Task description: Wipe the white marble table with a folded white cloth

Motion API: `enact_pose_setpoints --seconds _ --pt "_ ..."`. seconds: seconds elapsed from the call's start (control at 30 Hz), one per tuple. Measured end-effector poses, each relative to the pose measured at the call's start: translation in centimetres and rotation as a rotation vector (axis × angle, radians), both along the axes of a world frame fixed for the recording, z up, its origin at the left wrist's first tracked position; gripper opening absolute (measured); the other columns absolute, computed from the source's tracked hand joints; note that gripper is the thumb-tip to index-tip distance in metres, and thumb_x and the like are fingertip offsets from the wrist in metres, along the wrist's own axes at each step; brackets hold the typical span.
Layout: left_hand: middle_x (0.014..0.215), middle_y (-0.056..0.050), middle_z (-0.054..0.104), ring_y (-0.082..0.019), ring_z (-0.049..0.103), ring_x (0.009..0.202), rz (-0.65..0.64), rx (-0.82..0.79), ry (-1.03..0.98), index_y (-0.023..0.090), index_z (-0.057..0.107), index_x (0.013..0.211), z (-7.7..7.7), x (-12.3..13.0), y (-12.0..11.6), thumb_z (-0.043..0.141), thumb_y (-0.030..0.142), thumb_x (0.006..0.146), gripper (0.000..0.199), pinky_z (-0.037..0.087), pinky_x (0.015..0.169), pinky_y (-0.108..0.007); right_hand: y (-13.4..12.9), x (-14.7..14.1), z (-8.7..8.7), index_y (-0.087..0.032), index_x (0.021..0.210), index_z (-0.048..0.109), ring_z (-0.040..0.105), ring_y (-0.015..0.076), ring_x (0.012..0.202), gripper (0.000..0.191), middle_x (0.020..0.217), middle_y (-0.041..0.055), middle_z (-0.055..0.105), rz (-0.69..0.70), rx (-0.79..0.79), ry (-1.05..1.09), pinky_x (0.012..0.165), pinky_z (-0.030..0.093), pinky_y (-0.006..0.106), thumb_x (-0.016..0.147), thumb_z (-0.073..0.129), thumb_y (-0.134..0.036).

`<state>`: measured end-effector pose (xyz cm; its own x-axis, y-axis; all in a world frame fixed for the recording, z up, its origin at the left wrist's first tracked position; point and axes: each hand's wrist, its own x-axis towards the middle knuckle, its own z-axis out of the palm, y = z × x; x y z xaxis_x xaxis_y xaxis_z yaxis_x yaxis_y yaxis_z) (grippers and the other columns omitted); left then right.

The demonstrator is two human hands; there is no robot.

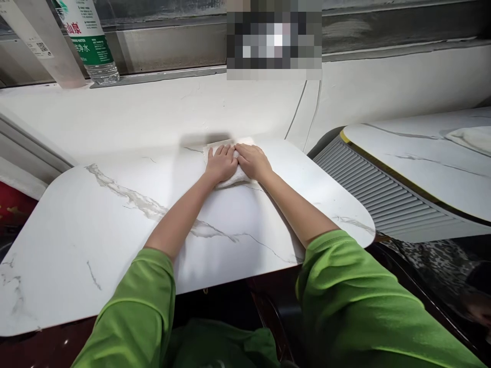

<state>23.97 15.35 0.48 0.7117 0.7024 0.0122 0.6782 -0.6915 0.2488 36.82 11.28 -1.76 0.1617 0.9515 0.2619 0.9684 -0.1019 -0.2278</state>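
A folded white cloth [235, 178] lies on the white marble-patterned table [126, 225], close to its far edge by the wall. My left hand [221, 164] rests on the cloth's left part, palm down, fingers stretched forward. Beside it, my right hand [253, 161] lies over the right part of the cloth, its fingers also extended and angled inward. The two hands meet at the thumbs and fingertips. Both are open and press flat on the cloth, whose middle is hidden under the palms.
On the ledge at the upper left stand a water bottle [97, 56] with a green label and a frosted translucent cylinder [57, 56]. Thin cables [312, 117] hang down the wall behind the table. To the right is another marble-patterned table [425, 153] with a ribbed grey side.
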Motion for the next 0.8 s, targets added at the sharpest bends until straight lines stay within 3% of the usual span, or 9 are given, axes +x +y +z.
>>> enact_pose_setpoints --seconds 0.13,0.33,0.5,0.63,0.8 --pt "0.165 -0.009 0.025 -0.023 0.020 0.153 -0.033 0.006 0.019 0.011 0.027 0.156 0.2 -2.4 -3.3 0.020 0.028 0.102 0.058 0.008 0.125 -0.051 -3.8 -2.2 -0.1 -0.008 0.141 0.053 0.044 0.0254 0.141 0.055 0.150 0.0137 0.051 0.010 0.008 -0.018 0.119 0.029 0.047 0.092 0.030 -0.019" --pt "0.164 -0.012 0.026 -0.025 0.021 0.153 -0.112 0.016 0.016 0.008 0.029 0.155 0.5 -7.5 -10.1 0.022 0.026 0.102 0.056 0.011 0.125 -0.053 -11.4 -6.9 -0.6 -0.006 0.143 0.051 0.045 0.0291 0.140 0.057 0.148 0.0172 0.052 0.034 0.061 -0.040 0.118 0.030 0.052 0.092 0.029 -0.021" --pt "0.162 -0.015 0.029 -0.029 0.023 0.152 -0.119 0.063 0.032 0.007 0.033 0.154 0.4 -11.9 -14.8 0.028 0.027 0.101 0.057 0.012 0.124 -0.056 -16.5 -10.9 -0.7 -0.007 0.144 0.051 0.044 0.0273 0.141 0.057 0.148 0.0152 0.053 0.114 0.089 -0.097 0.119 0.029 0.049 0.093 0.029 -0.021" --pt "0.162 -0.015 0.030 -0.030 0.023 0.152 -0.124 0.050 0.069 0.007 0.033 0.153 0.4 -13.8 -15.7 0.029 0.028 0.100 0.058 0.014 0.124 -0.057 -17.5 -12.8 -0.1 -0.004 0.143 0.051 0.043 0.0268 0.142 0.058 0.150 0.0154 0.051 0.155 0.059 -0.118 0.119 0.029 0.047 0.093 0.028 -0.020" --pt "0.163 -0.015 0.028 -0.028 0.021 0.153 -0.065 0.036 0.080 0.006 0.031 0.154 0.3 -13.7 -13.6 0.028 0.026 0.099 0.059 0.012 0.124 -0.057 -14.8 -12.9 0.3 -0.003 0.143 0.051 0.043 0.0270 0.142 0.058 0.150 0.0158 0.051 0.175 0.033 -0.087 0.119 0.027 0.046 0.091 0.029 -0.019"
